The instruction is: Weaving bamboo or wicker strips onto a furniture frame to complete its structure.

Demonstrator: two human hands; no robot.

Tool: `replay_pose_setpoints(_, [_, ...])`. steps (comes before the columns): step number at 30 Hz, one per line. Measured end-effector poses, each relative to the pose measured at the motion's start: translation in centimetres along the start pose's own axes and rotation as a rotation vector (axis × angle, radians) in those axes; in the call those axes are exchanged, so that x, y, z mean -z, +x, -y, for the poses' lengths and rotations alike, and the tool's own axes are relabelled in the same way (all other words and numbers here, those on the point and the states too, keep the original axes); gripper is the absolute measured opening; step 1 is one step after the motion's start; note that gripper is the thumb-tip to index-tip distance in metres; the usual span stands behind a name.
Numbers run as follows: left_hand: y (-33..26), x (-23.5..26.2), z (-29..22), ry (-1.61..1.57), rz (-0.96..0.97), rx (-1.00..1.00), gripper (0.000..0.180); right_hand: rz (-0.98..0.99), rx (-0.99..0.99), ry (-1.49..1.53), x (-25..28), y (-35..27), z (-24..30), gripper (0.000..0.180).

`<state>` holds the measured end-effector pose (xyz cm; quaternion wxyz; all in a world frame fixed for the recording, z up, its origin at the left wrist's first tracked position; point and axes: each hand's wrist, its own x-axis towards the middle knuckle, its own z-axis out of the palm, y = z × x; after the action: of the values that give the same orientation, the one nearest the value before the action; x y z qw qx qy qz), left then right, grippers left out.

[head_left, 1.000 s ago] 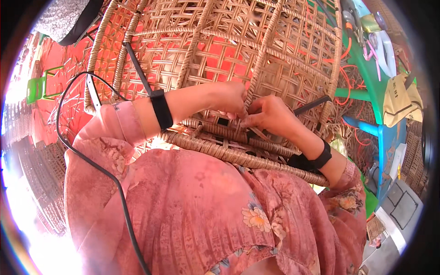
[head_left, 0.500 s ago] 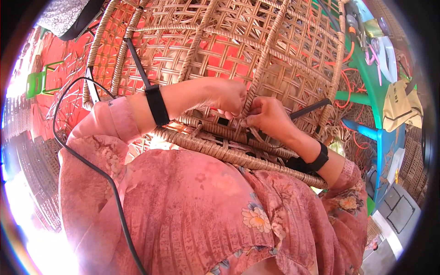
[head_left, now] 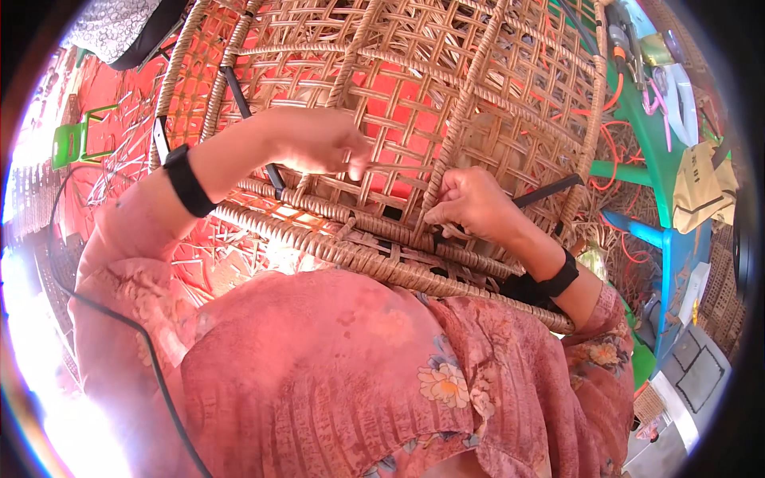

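Note:
A large woven rattan frame (head_left: 398, 127) of open lattice and wrapped bars lies in front of me. My right hand (head_left: 476, 205) rests at a slanting wrapped bar (head_left: 452, 143), near where it joins the lower edge. Its thumb and forefinger pinch a rattan strand against that bar; the strand is mostly hidden by the fingers. Over the lattice to the left, apart from the right hand, my left hand (head_left: 319, 142) is closed with its fingers curled. Whatever lies between its thumb and finger is too small to make out. Black bands (head_left: 190, 182) circle both wrists.
A thick wrapped rail (head_left: 319, 245) runs along my body. Dark metal bars (head_left: 550, 190) cross the frame. At right stand a green table (head_left: 649, 135) with tools and a blue stool (head_left: 665, 255). A green chair (head_left: 70, 145) is far left. Loose strips litter the red floor.
My left hand has moved left, away from the right hand, which it was meeting at the wrapped bar. The right hand stays at the bar. The cable on the left has swung outward.

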<state>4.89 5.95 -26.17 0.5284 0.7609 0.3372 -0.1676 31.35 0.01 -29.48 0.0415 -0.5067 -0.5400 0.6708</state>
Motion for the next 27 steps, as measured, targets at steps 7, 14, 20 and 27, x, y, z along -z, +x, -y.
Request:
replay_pose_setpoints(7, [0.8, -0.3, 0.4, 0.124, 0.151, 0.246, 0.024, 0.152, 0.045, 0.078, 0.8, 0.5, 0.6, 0.018])
replay_pose_setpoints(14, [2.2, -5.2, 7.1, 0.129, 0.239, -0.037, 0.025, 0.140, 0.105, 0.048, -0.2, 0.1, 0.4, 0.024])
replay_pose_setpoints(20, [2.0, -5.6, 7.9, 0.051, 0.354, 0.033, 0.026, 0.151, 0.070, 0.056, -0.4, 0.3, -0.7, 0.028])
replay_pose_setpoints(27, [1.6, -5.6, 7.7, 0.224, 0.325, -0.008, 0.009, 0.104, 0.230, -0.067, -0.7, 1.2, -2.1, 0.016])
